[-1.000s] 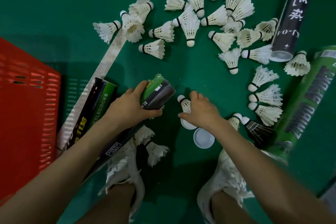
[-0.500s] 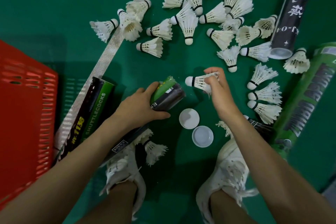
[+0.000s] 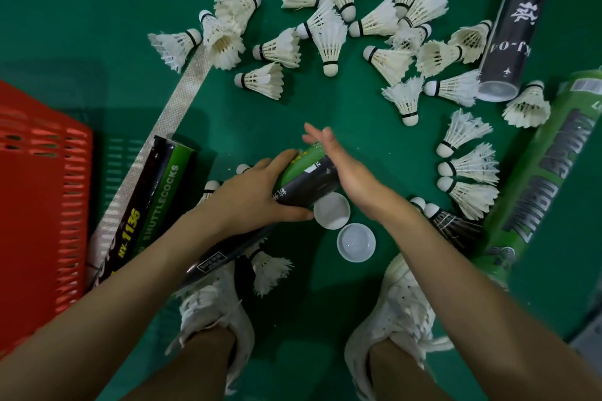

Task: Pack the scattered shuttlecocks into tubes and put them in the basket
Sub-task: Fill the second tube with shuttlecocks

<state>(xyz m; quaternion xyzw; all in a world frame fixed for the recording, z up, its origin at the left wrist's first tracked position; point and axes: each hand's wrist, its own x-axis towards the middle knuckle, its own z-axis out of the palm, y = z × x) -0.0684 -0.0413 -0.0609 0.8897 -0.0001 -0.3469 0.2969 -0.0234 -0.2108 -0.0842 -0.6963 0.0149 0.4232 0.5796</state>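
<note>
A green-and-black tube [image 3: 306, 179] is held tilted above the green floor [image 3: 81, 10], gripped near its upper end by the left hand [image 3: 257, 195], whose fingers and thumb are curled round it. The right hand [image 3: 345, 172] is laid against the tube's far side with its fingers straight and close together; nothing is pinched by them. The tube's mouth is hidden by that hand, so what lies inside cannot be told.

Two white caps [image 3: 332, 210] [image 3: 356, 241] are seen just beneath the tube, lying on the floor, one touching the left thumb. A red basket [image 3: 42, 205] is placed at the left edge, and a dark tube marked SHUTTLECOCKS [image 3: 153, 202] is laid just beside it, along a pale floor line [image 3: 195, 75].

Many white shuttlecocks [image 3: 329, 39] are scattered across the floor beyond the hands, with three more in a row [image 3: 469, 166] to the right and a dark-feathered one [image 3: 452, 225] near the right wrist. A black tube [image 3: 514, 26] and a large green tube [image 3: 547, 179] are laid at the right. White shoes [image 3: 211, 312] [image 3: 400, 303] are seen below the arms, with a shuttlecock [image 3: 270, 270] next to the left one.
</note>
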